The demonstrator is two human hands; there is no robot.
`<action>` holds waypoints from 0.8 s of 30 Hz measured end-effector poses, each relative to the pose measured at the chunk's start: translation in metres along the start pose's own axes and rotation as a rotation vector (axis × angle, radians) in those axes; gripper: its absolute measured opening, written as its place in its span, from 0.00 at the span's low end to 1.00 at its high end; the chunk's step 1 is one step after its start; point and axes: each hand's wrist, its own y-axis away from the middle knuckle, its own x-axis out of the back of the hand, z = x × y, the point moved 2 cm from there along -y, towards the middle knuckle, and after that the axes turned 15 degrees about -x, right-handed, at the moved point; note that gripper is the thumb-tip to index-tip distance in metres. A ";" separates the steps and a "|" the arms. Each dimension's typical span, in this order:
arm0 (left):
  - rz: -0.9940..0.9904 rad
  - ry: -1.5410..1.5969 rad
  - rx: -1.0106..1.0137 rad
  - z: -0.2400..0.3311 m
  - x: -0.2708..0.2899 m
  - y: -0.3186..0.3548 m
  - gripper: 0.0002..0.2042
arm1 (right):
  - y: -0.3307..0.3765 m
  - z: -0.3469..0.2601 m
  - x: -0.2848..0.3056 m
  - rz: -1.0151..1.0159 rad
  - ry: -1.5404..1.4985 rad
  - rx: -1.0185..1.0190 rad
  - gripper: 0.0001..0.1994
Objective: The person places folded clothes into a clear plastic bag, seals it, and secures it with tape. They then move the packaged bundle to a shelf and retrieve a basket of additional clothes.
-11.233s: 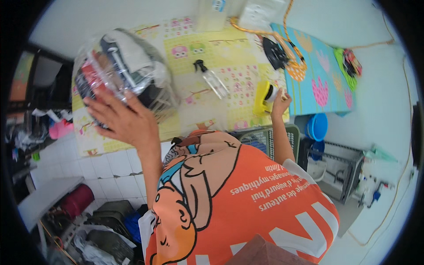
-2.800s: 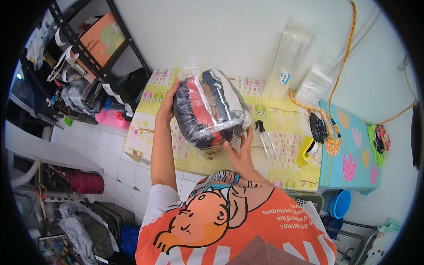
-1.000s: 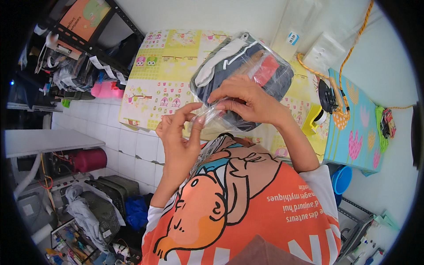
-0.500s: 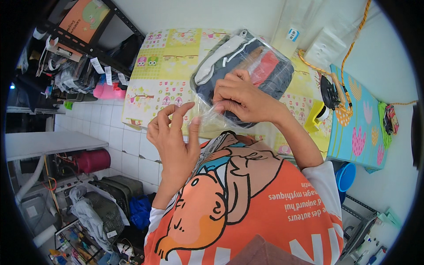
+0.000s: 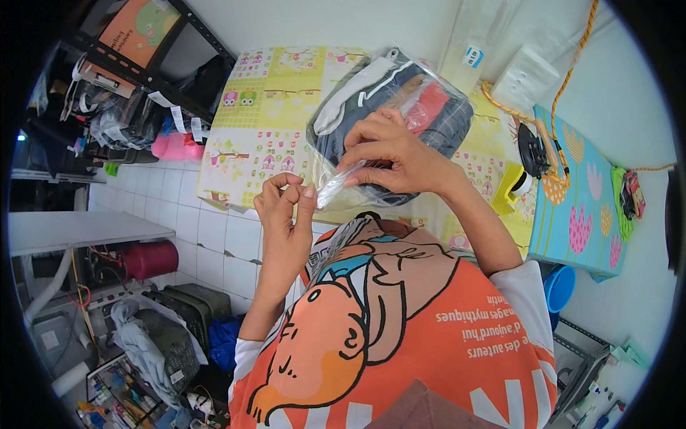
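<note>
Over yellow-and-white owl-print tablecloth (image 5: 275,118), apparently tautening transparent fabric-filled plastic bag (image 5: 446,130) with film-pinching right hand (image 5: 394,154) and half-curled left hand (image 5: 284,222) of unclear hold.

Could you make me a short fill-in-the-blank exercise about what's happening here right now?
1. The left hand and right hand pinch the gathered end of a clear ____ bag with clothes inside.
2. The bag lies on the patterned table cover, to the ____ of the tape dispenser.
3. The body of that dispenser is coloured ____.
4. Below the table's right end, the bucket is coloured ____.

Missing words: plastic; left; yellow; blue.
</note>
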 end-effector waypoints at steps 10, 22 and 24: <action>0.095 -0.113 -0.191 0.019 -0.005 -0.009 0.10 | 0.002 -0.005 -0.008 -0.034 0.022 -0.090 0.08; 0.099 0.427 0.213 -0.007 -0.019 0.001 0.11 | 0.002 -0.005 -0.010 0.018 0.174 -0.217 0.09; 0.107 0.605 0.283 -0.010 -0.017 0.001 0.10 | 0.002 -0.005 -0.012 0.119 0.135 -0.201 0.09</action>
